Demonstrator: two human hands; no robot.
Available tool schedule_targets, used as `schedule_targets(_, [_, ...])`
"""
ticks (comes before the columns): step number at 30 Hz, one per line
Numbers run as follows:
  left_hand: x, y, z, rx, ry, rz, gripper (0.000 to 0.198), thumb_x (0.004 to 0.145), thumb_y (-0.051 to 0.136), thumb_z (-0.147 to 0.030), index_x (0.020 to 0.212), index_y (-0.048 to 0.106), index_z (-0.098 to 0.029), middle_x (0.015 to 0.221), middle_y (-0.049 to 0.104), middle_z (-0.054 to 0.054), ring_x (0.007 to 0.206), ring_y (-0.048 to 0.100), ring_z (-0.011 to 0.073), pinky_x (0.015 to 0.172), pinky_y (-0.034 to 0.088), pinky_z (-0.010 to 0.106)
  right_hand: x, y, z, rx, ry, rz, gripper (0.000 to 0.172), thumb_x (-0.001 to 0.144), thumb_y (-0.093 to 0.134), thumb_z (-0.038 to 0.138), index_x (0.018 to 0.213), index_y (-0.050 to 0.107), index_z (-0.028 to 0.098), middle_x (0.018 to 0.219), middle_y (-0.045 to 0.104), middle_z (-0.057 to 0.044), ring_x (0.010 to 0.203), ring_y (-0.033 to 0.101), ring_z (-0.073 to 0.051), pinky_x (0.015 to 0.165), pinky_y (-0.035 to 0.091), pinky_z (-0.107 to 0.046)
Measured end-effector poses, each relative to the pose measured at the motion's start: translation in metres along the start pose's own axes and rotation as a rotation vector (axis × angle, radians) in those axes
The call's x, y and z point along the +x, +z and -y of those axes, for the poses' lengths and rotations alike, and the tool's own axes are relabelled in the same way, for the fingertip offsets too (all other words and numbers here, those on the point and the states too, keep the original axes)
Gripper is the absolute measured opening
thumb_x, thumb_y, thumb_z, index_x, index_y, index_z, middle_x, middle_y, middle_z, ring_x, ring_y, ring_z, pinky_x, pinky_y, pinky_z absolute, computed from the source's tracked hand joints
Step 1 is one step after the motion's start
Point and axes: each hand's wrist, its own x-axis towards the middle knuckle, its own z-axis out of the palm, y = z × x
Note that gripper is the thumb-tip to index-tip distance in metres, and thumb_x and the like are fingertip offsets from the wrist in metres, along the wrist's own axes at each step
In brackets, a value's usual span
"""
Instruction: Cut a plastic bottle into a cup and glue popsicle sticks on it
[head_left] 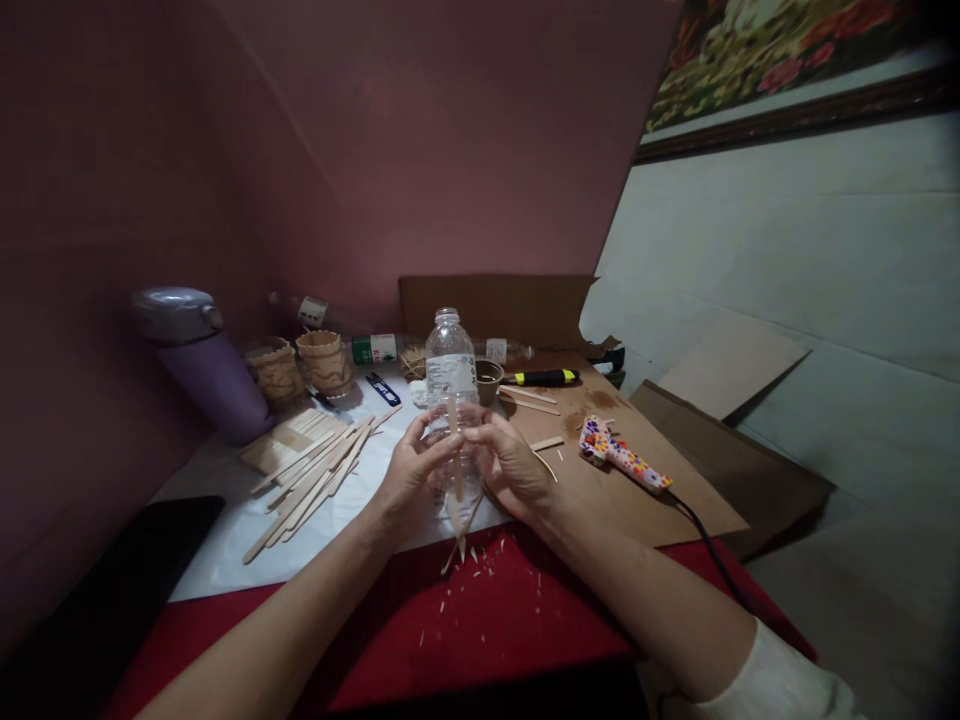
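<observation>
"Why is the clear plastic bottle (450, 372) cupped from both sides?"
"The left hand (421, 462) and right hand (514, 462) hold it between them, probably steadying the flat pale wooden stick (458, 482) along its front."
"And the flower-patterned, pistol-shaped tool (624, 459)?"
"Right of the bottle, seemingly for reach."

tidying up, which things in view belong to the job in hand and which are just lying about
Seemingly in the job:
clear bottle between left hand and right hand
wooden stick in front
piled sticks
flowered glue gun

Probably lying about:
purple flask
cardboard at right
</observation>
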Motion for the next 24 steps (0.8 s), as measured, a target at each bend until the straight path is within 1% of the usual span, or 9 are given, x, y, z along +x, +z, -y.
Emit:
schedule_targets(3, [0.0001, 0.0000, 0.0002, 0.001, -0.007, 0.003, 0.065, 0.067, 0.086, -0.031, 0.124, 0.055, -0.022, 0.098, 0.074, 0.006, 0.074, 0.071, 0.0177, 0.070, 0.054, 0.028, -0.0003, 0.0010, 0.0004, 0.001, 0.008, -0.010, 0.038, 0.064, 0.072, 0.015, 0.099, 0.061, 0.023, 0.090, 0.073, 0.003, 0.073, 0.064, -0.014, 0.068, 0.049, -0.027])
schedule_targets(8, [0.0003, -0.0004, 0.0020, 0.005, -0.002, -0.002, 0.065, 0.068, 0.086, -0.032, 0.124, 0.054, -0.022, 0.098, 0.073, 0.006, 0.074, 0.070, 0.0174, 0.069, 0.054, 0.028, 0.0010, 0.0016, 0.0001, 0.008, 0.009, 0.003, 0.035, 0.064, 0.072, 0.017, 0.097, 0.061, 0.023, 0.083, 0.071, 0.004, 0.065, 0.060, -0.012, 0.058, 0.045, -0.023])
schedule_targets(13, [0.0010, -0.0006, 0.0035, 0.027, 0.009, 0.010, 0.062, 0.069, 0.085, -0.035, 0.122, 0.055, -0.022, 0.095, 0.073, 0.006, 0.072, 0.070, 0.0184, 0.064, 0.054, 0.029, 0.0010, 0.0000, -0.0001, -0.020, 0.005, 0.003, 0.031, 0.065, 0.073, 0.017, 0.094, 0.061, 0.022, 0.080, 0.070, 0.004, 0.065, 0.061, -0.013, 0.061, 0.046, -0.024])
schedule_targets(18, [0.0007, 0.0008, 0.0022, 0.035, 0.000, -0.006, 0.066, 0.067, 0.085, -0.036, 0.124, 0.054, -0.021, 0.092, 0.072, 0.006, 0.070, 0.069, 0.0186, 0.062, 0.054, 0.028, 0.0011, -0.0009, -0.0009, -0.018, 0.025, 0.006, 0.035, 0.064, 0.073, 0.019, 0.096, 0.060, 0.023, 0.080, 0.070, 0.004, 0.061, 0.059, -0.012, 0.054, 0.043, -0.023])
schedule_targets(21, [0.0004, 0.0010, 0.0022, 0.025, 0.009, -0.001, 0.064, 0.068, 0.085, -0.035, 0.122, 0.055, -0.021, 0.097, 0.072, 0.007, 0.074, 0.070, 0.0189, 0.064, 0.054, 0.028, 0.0019, -0.0005, -0.0012, -0.025, 0.007, 0.009, 0.036, 0.064, 0.073, 0.020, 0.097, 0.060, 0.021, 0.084, 0.072, 0.002, 0.066, 0.060, -0.013, 0.057, 0.044, -0.023])
schedule_targets(24, [0.0009, 0.0003, 0.0030, 0.015, 0.015, 0.008, 0.063, 0.068, 0.085, -0.034, 0.122, 0.056, -0.021, 0.099, 0.072, 0.007, 0.074, 0.070, 0.0186, 0.065, 0.054, 0.028, 0.0021, -0.0004, -0.0010, -0.026, 0.000, 0.015, 0.035, 0.064, 0.072, 0.020, 0.097, 0.061, 0.021, 0.086, 0.072, 0.001, 0.069, 0.062, -0.014, 0.062, 0.047, -0.025])
